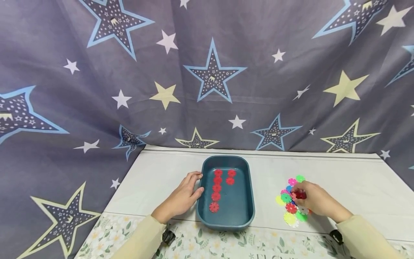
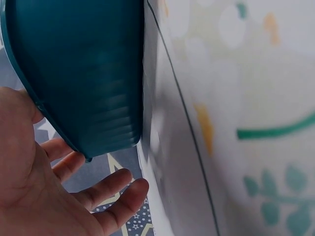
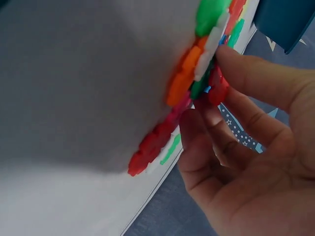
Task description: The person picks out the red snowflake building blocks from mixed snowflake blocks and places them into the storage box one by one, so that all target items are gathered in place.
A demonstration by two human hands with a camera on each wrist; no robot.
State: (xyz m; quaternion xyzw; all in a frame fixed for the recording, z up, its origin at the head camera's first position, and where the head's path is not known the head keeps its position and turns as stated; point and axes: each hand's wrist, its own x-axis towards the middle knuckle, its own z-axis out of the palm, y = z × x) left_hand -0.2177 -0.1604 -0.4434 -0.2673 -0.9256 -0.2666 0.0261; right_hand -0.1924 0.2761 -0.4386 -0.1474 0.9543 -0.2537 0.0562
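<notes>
A dark teal tray [image 1: 226,226] holds several red snowflake discs [image 1: 216,188], in a longer column at its left and a pair further right. My left hand [image 1: 182,194] touches the tray's left rim with relaxed fingers. The left wrist view shows its thumb and some fingertips against the tray's outer edge [image 2: 74,88]. My right hand [image 1: 318,201] is over a loose pile of coloured snowflake discs [image 1: 286,198]. Between its thumb and fingers it pinches a red snowflake disc [image 3: 217,86]; the fingers partly hide it and some discs beneath.
The pile has green, yellow, pink, blue, white, orange and red discs, some overlapping. White cloth [image 1: 168,162] covers the table, with a floral strip [image 1: 187,241] along the front. A grey star-patterned curtain [image 1: 207,118] hangs behind and at the sides.
</notes>
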